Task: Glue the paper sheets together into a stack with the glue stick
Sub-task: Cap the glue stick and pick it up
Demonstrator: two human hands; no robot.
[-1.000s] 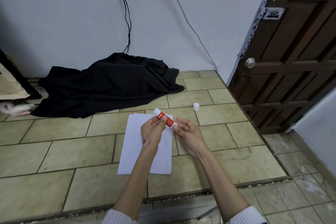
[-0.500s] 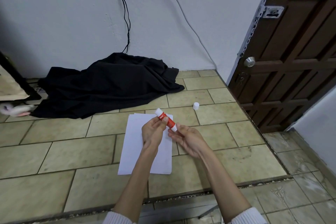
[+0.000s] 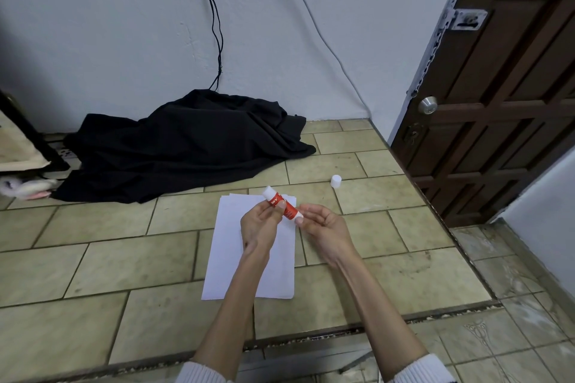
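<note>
A stack of white paper sheets (image 3: 230,258) lies on the tiled floor in front of me. Above its far end I hold a red glue stick (image 3: 280,204) with white ends, tilted with one end up and away to the left. My left hand (image 3: 259,224) grips its middle. My right hand (image 3: 320,222) pinches the stick's lower end with thumb and fingertips. The white cap (image 3: 336,181) stands on the floor beyond my right hand.
A heap of black cloth (image 3: 186,143) lies against the white wall behind the paper, with cables hanging above it. A dark wooden door (image 3: 497,102) stands at the right. The tiled platform ends in a step edge (image 3: 311,336) near me.
The glue stick has stayed in my left hand above the paper. My right hand opened a little half a second ago and now pinches the stick's lower end again.
</note>
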